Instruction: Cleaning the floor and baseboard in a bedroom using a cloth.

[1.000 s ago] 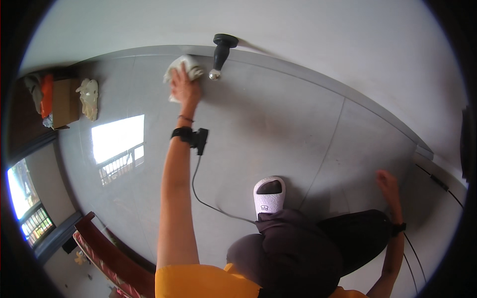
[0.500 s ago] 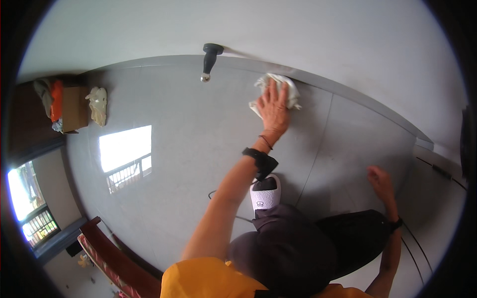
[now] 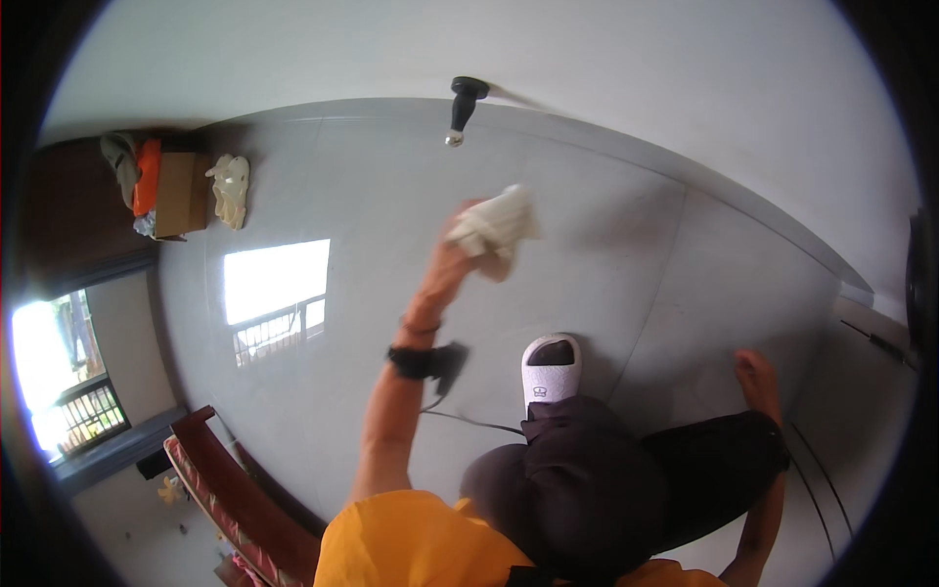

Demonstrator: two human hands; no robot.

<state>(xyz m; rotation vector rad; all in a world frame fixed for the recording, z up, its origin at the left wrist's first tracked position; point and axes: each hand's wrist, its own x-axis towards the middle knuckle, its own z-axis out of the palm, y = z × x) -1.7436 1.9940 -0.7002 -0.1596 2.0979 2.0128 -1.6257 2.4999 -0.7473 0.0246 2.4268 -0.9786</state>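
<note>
My left hand (image 3: 457, 256) grips a crumpled whitish cloth (image 3: 497, 225), held up in front of the grey tiled floor (image 3: 391, 186). Motion blurs the fingers, and the cloth covers part of them. A black band with a dark box on it circles my left wrist. Over by my right knee, my right hand (image 3: 757, 377) hangs with its fingers curled in; nothing shows inside it. Between my arms, one foot wears a white slipper (image 3: 551, 370).
A dark door stop (image 3: 465, 106) with a metal tip juts from the white wall. At the far left are a cardboard box (image 3: 182, 194) and pale clogs (image 3: 230, 192). A reddish wooden seat (image 3: 235, 504) stands at lower left. A thin cable (image 3: 469, 421) runs beside the slipper.
My left hand has lifted the cloth off the floor by the skirting and swung it left and nearer to me. The view has shifted a little; my right hand stays beside the knee.
</note>
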